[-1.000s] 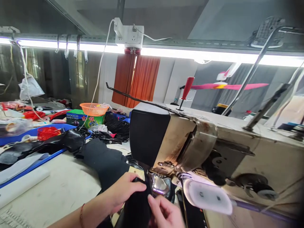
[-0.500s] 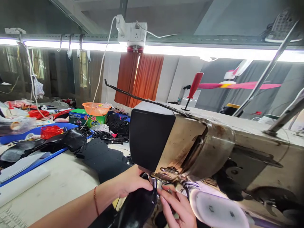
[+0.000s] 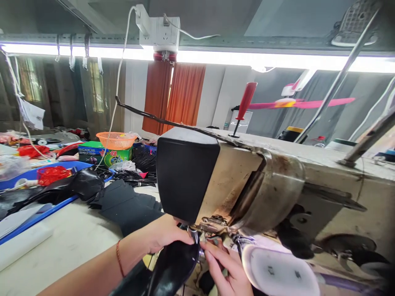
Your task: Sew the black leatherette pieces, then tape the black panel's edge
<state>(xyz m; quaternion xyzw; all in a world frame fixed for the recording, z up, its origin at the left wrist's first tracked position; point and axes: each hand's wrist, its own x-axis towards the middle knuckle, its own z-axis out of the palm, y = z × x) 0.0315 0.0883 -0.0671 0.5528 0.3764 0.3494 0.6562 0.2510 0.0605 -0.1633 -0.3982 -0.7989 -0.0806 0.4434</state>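
A glossy black piece, leather-like (image 3: 173, 269), lies curved under the head of a sewing machine (image 3: 188, 176). My left hand (image 3: 165, 234), with a red cord on the wrist, grips this piece from the left; its thumb presses on top and the other fingers are partly hidden. From the right, my right hand (image 3: 228, 267) is closed at the piece's edge, fingertips right beside the metal presser foot (image 3: 194, 235). The machine head hides most of the needle area. A lit white lamp (image 3: 279, 269) glows just right of my right hand.
Dark flat sheets (image 3: 126, 205) lie on the pale table left of the machine. Beyond are a blue tray (image 3: 66, 200) of black pieces, a green box (image 3: 88, 154) and an orange basket (image 3: 115, 142). A red-handled screwdriver (image 3: 247, 100) stands upright on the machine.
The camera view has turned slightly, so the surroundings sit further left and higher. Both hands stay on the black piece beside the presser foot, with little visible movement relative to the machine.
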